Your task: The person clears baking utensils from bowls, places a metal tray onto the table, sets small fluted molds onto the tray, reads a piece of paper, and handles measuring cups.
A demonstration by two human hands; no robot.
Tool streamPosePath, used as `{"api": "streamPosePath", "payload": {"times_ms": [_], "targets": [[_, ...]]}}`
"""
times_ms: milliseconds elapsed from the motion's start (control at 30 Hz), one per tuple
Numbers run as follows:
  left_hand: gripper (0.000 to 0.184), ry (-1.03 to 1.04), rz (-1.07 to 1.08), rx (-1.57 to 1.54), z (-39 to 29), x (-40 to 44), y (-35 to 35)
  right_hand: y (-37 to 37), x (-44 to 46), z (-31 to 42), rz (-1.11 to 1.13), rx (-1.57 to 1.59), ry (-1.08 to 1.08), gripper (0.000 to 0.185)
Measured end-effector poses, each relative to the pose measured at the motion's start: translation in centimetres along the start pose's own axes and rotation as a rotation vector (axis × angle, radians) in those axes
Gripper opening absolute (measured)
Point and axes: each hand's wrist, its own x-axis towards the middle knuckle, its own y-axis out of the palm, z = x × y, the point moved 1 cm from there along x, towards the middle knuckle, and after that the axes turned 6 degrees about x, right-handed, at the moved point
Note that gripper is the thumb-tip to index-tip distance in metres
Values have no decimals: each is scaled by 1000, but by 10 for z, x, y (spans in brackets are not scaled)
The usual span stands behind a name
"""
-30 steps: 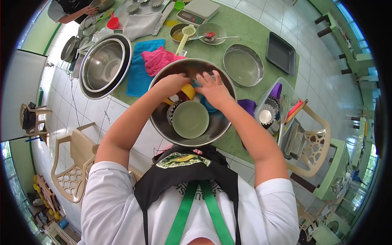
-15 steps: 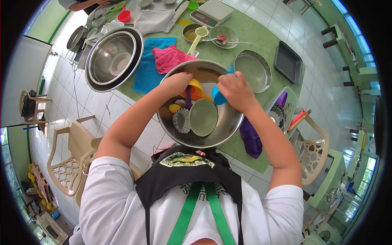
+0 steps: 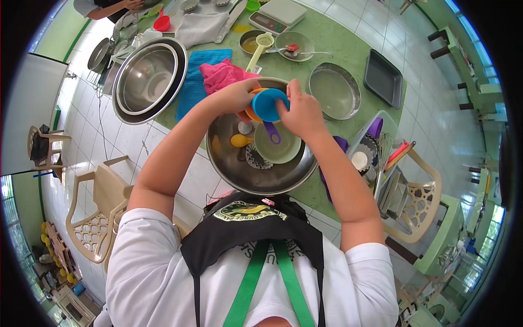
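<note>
Over a large steel mixing bowl (image 3: 231, 174), my left hand (image 3: 238, 98) is closed around an orange-yellow measuring cup (image 3: 249, 113), mostly hidden. My right hand (image 3: 302, 111) pinches a blue measuring cup (image 3: 268, 105), which sits against the orange-yellow one. A purple handle (image 3: 271, 133) sticks out below the two cups; the part it belongs to is hidden. Inside the mixing bowl are a pale green bowl (image 3: 282, 148), a fluted metal mold (image 3: 255, 159) and a small yellow scoop (image 3: 238, 140).
Left stand nested steel bowls (image 3: 147, 79), beside a blue towel (image 3: 190, 92) and pink cloth (image 3: 223, 75). A round pan (image 3: 335, 91), dark rectangular tray (image 3: 383, 79) and plastic bin with a whisk (image 3: 385, 147) are right. A scale (image 3: 279, 16) lies behind; another person's hand (image 3: 132, 4) shows far left.
My right hand has brought the blue cup left and against the orange-yellow cup. Both cups are now together above the bowl, and the purple handle has shifted right.
</note>
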Motion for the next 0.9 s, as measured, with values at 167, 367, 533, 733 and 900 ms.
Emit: {"api": "streamPosePath", "payload": {"times_ms": [167, 367, 533, 733, 900], "targets": [[44, 7, 173, -403, 16, -5, 10, -3, -10, -3, 386, 354, 658, 37], [67, 260, 38, 156, 74, -1, 27, 47, -30, -70, 125, 514, 496, 34], [60, 380, -239, 985, 91, 7, 79, 10, -46, -29, 94, 787, 658, 34], [42, 259, -75, 867, 95, 35, 83, -76, -90, -54, -186, 838, 722, 36], [37, 92, -143, 833, 66, 4, 63, -164, -156, -164, -453, 67, 787, 39]]}}
